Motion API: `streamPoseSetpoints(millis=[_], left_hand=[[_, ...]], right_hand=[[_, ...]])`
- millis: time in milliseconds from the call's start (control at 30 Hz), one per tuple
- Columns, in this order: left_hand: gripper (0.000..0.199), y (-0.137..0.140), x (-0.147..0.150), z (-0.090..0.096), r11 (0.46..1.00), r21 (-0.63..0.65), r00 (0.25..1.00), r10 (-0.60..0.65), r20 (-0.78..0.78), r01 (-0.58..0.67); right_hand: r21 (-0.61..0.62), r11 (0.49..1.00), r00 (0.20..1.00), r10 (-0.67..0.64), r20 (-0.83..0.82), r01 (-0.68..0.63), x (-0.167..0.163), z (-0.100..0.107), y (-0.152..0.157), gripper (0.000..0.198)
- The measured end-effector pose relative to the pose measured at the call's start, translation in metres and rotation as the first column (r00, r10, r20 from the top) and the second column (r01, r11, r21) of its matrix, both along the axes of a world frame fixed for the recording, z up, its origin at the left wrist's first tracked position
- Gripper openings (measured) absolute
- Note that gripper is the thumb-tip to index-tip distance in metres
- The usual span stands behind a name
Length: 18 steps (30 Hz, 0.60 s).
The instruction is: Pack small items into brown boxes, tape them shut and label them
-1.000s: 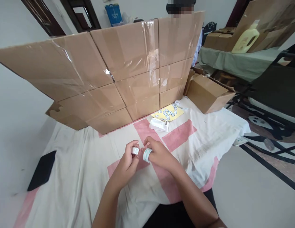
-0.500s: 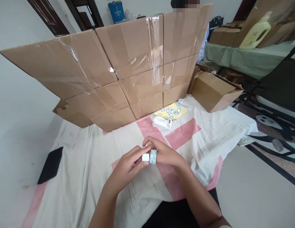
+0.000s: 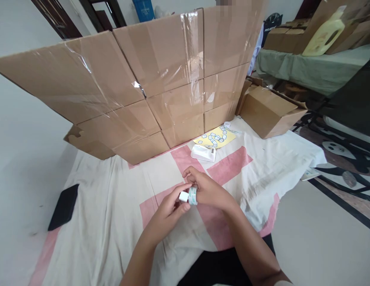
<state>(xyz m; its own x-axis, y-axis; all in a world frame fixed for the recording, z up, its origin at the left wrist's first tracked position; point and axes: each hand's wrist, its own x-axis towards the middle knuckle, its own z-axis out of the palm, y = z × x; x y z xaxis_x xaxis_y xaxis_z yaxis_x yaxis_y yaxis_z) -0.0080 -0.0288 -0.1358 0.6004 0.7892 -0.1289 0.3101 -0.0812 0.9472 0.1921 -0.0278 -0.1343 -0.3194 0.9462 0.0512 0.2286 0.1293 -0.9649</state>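
Note:
My left hand (image 3: 169, 211) pinches a small white block-like piece (image 3: 183, 196) between thumb and fingers. Right beside that piece is a narrow tape roll (image 3: 192, 196), pale with green print. My right hand (image 3: 206, 188) holds the roll from the right, its fingers curled and partly hidden behind it. Both hands are close together above the cloth (image 3: 119, 206). Beyond them a white tape dispenser (image 3: 203, 153) lies on the cloth, touching or overlapping a yellow sheet (image 3: 216, 138) printed with blue-outlined shapes.
A tall taped cardboard panel (image 3: 173, 79) stands across the back. At right is an open cardboard box (image 3: 266, 111). A black flat object (image 3: 64, 207) lies at the left edge. Farther right, a yellow jug (image 3: 323, 33) stands on a covered table (image 3: 292, 63).
My left hand has shifted slightly right, and its thumb and fingers have spread a little around the white piece. That piece has tilted. The view has shifted slightly.

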Motion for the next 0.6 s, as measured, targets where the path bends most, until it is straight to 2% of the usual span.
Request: streamPoseSetpoints(millis=[167, 267, 333, 400, 500, 600], left_hand=[[0.043, -0.015, 0.021, -0.022, 0.969, -0.004, 0.969, 0.249, 0.003, -0.249], [0.028, -0.016, 0.023, -0.029, 0.96, -0.052, 0.961, 0.277, 0.02, -0.276], [0.025, -0.015, 0.018, -0.028, 0.968, -0.097, 0.972, 0.236, 0.023, -0.233], [0.024, -0.013, 0.01, -0.025, 0.977, -0.113, 0.984, 0.18, 0.001, -0.179], [0.022, -0.013, -0.001, -0.019, 0.992, -0.078, 0.993, 0.097, -0.069, -0.102], [0.02, -0.013, -0.008, -0.017, 0.998, -0.044, 0.997, 0.044, -0.069, -0.047]], right_hand=[[0.072, 0.985, 0.945, -0.17, 0.281, 0.156, -0.003, -0.007, 0.002, 0.047], [0.024, 0.991, 0.947, -0.129, 0.295, 0.128, 0.0, -0.008, 0.003, 0.046], [-0.042, 0.998, 0.968, -0.034, 0.249, 0.046, 0.007, -0.007, 0.003, 0.044], [-0.116, 0.989, 0.981, 0.11, 0.16, -0.092, 0.016, -0.005, 0.004, 0.046], [-0.187, 0.932, 0.949, 0.315, -0.011, -0.311, 0.031, -0.005, 0.007, 0.051], [-0.186, 0.88, 0.899, 0.42, -0.126, -0.438, 0.038, -0.009, 0.013, 0.048]])
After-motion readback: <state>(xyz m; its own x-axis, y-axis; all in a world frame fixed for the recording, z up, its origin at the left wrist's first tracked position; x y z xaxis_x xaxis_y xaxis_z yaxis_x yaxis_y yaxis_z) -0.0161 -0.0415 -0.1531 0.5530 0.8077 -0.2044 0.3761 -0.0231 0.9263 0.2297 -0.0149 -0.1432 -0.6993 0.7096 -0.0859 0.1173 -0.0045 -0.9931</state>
